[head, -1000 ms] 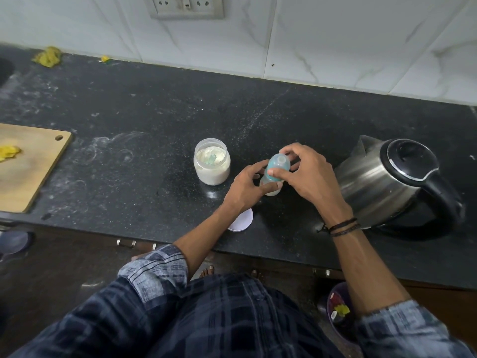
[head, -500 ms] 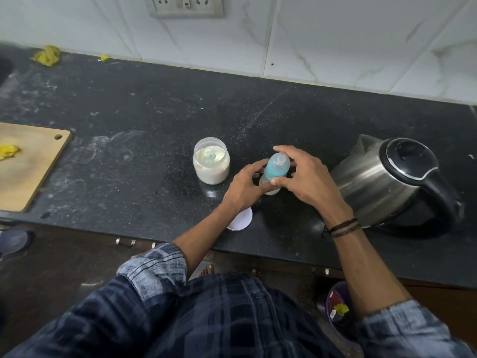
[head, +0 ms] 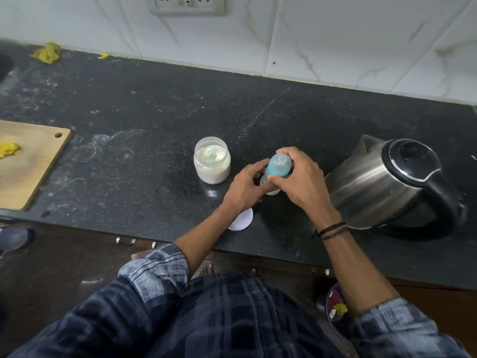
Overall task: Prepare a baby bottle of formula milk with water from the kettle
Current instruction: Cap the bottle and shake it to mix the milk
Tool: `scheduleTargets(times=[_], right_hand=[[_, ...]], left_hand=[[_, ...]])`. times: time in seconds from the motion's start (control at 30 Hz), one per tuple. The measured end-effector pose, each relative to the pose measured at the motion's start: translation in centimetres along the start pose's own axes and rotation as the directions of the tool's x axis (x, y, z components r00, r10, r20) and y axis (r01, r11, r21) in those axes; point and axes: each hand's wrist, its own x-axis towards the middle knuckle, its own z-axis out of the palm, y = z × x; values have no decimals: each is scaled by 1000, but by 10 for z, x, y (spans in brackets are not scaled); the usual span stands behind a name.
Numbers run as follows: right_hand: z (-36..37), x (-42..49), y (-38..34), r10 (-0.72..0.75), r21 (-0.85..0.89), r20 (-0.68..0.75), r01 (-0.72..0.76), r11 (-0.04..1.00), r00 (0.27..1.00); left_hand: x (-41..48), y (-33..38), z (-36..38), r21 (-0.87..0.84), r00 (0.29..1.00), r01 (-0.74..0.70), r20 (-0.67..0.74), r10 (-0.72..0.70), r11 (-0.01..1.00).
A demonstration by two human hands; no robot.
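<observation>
Gripping the bottle: both hands are holding the baby bottle (head: 278, 167), which is standing on the bench (head: 154, 104) between the formula jar (head: 212, 161) and the kettle (head: 382, 184), near both.
Left hand (head: 246, 188): its grip is wrapping round the pale lower body of the bottle, steadying it.
Right hand (head: 303, 182): its grip is clamping on the blue top from above, with fingers and thumb curling round it.
Step in hand: the person is probably twisting the top, though I am not managing to tell whether on or off.
Done so far: the jar is standing open with a scoop (head: 212, 158) lying in the powder, and its white lid (head: 241, 220) is lying by the front edge, so dosing is seemingly under way or finished.
Left to do: I am not seeing clearly what the bottle is holding. If water is missing, pouring from the kettle, capping and shaking are remaining.
Kettle: it is sitting with its lid down, untouched, its spout pointing toward the wall.
Bench: dark speckled stone is showing pale dusty smears. A wooden chopping board (head: 28, 161) carrying a yellow scrap (head: 9, 149) is lying far left.
Room: white marbled tiles (head: 335, 34) and a wall socket (head: 187, 5) are backing the bench.
</observation>
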Motion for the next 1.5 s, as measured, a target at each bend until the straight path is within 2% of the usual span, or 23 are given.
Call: scheduleTargets(times=[0.23,0.47,0.67,0.93,1.2,1.5], right_hand=[[-1,1,-2,-8,-68,31,10,998,999],[3,1,-4,13,-91,-41,-17,996,999],[3,0,-2,-13,-100,-21,10,995,1000],[16,1,-4,21,-128,-119,-36,991,993],[13,2,-4,-26,-152,-83,13,988,996],[15,2,-7,16,-143,-113,-32,989,993]], left_hand=[[0,-1,-2,27,1000,-15,3,15,1000],[0,-1,-1,37,1000,-22,-1,22,999],[-4,2,-1,52,1000,-13,-5,13,999],[-1,-3,0,60,1000,-15,-19,16,998],[-2,0,0,75,1000,10,-24,-9,997],[-3,6,-3,96,998,38,-49,-33,995]])
